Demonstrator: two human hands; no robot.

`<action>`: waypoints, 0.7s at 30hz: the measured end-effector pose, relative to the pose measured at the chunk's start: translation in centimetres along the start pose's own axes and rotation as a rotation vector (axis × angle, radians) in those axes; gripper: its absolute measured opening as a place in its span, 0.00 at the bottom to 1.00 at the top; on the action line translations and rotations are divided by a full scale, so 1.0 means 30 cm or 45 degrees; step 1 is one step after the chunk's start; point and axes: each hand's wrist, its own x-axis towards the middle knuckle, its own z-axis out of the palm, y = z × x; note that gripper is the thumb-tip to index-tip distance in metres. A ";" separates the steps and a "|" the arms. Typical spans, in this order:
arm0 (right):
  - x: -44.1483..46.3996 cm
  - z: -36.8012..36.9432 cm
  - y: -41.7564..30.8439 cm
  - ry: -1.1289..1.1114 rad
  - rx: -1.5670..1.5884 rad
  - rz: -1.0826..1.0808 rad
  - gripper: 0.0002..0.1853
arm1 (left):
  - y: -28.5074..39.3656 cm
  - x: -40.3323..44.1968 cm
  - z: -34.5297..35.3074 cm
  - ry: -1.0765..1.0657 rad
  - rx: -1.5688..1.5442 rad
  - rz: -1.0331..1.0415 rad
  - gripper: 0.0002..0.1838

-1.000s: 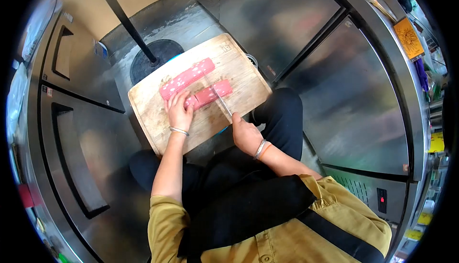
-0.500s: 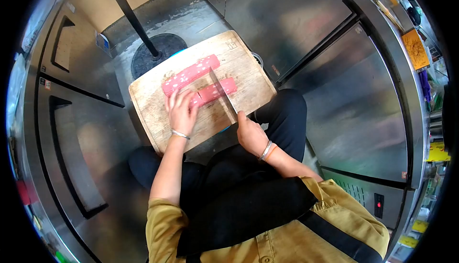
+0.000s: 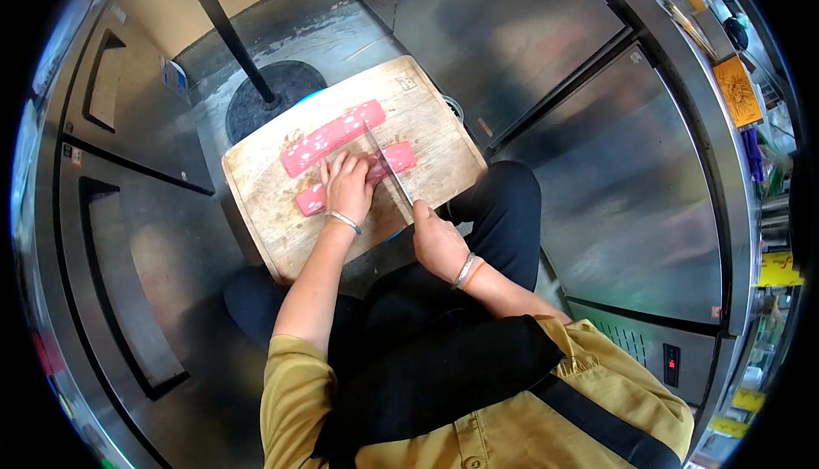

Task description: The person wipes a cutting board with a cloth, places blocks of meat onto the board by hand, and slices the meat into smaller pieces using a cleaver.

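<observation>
On a wooden cutting board [image 3: 448, 145] lie two long pink meat blocks with white speckles. The far meat block [image 3: 334, 137] lies untouched by either hand. Across the middle of the near meat block [image 3: 400, 157] rests my left hand [image 3: 348, 184], its fingers bent over it and holding it down; part of the block is hidden beneath. My right hand [image 3: 439, 241] is closed around the handle of a knife [image 3: 394, 176]. Its long blade stands across the near block, just right of my left fingers, with the tip pointing toward the far block.
The board sits over my knees [image 3: 503, 213]. Steel cabinets with doors stand close on the left [image 3: 153, 273] and right [image 3: 631, 188]. Beyond the board, a black pole [image 3: 223, 30] rises from a round black base [image 3: 286, 85] on the floor.
My left hand has moved right along the near block, closer to the blade, uncovering the block's left end. The knife remains across that block. The view has shifted slightly.
</observation>
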 end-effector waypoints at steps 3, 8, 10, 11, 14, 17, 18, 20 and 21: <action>0.004 -0.006 -0.001 -0.016 -0.029 -0.021 0.12 | 0.001 0.007 -0.001 -0.037 -0.011 0.001 0.17; 0.030 0.013 0.001 -0.047 -0.094 0.012 0.12 | -0.003 0.014 0.013 -0.086 -0.002 -0.030 0.18; 0.041 0.001 -0.004 -0.091 -0.105 0.026 0.12 | -0.007 0.009 0.020 -0.070 -0.001 -0.024 0.18; 0.049 -0.009 -0.009 -0.129 -0.114 0.041 0.12 | -0.007 0.009 0.019 -0.052 0.002 -0.012 0.18; 0.100 0.026 0.013 -0.096 -0.164 0.012 0.12 | -0.002 0.020 0.005 -0.116 -0.019 -0.059 0.19; 0.122 0.036 0.017 -0.126 -0.176 -0.011 0.12 | 0.012 0.023 -0.017 -0.181 0.025 -0.070 0.19; 0.115 0.026 0.014 -0.108 -0.174 -0.023 0.12 | 0.004 0.029 -0.016 -0.165 0.036 -0.060 0.19; 0.062 -0.003 0.017 -0.189 -0.166 0.019 0.13 | 0.000 0.024 -0.011 -0.210 0.037 -0.073 0.20; 0.028 -0.033 0.008 -0.235 -0.152 0.061 0.14 | -0.002 0.027 -0.016 -0.274 0.006 -0.129 0.21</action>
